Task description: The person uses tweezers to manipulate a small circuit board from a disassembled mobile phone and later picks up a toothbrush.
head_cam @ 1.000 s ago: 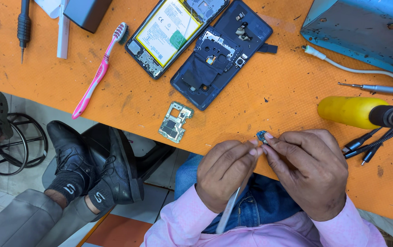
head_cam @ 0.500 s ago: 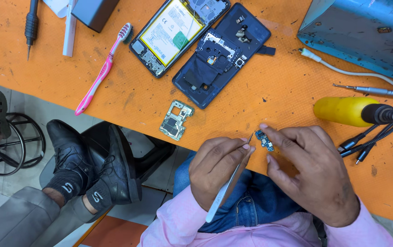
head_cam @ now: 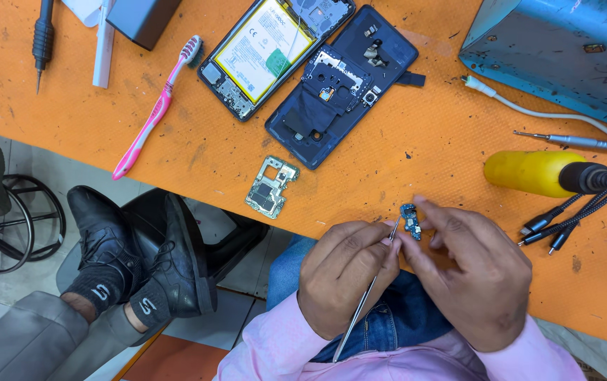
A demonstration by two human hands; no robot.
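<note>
My left hand (head_cam: 342, 271) grips thin metal tweezers (head_cam: 363, 303), their tip touching a small blue circuit board (head_cam: 409, 221). My right hand (head_cam: 476, 271) pinches that little board between thumb and fingers, just above the orange table's near edge. A larger bare phone circuit board (head_cam: 269, 187) lies on the table to the left of my hands. Farther back lie an opened phone with a yellow battery (head_cam: 265, 49) and its dark blue inner frame (head_cam: 342, 85).
A pink toothbrush (head_cam: 155, 113) lies at the left. A yellow-handled tool (head_cam: 533, 173) and several cables (head_cam: 572, 219) sit to the right, below a blue metal box (head_cam: 565, 49). Another person's black shoes (head_cam: 141, 257) rest under the orange table (head_cam: 430, 148).
My hands have drifted slightly right and forward. The tweezers' tip has come up against the small board held in my right fingers.
</note>
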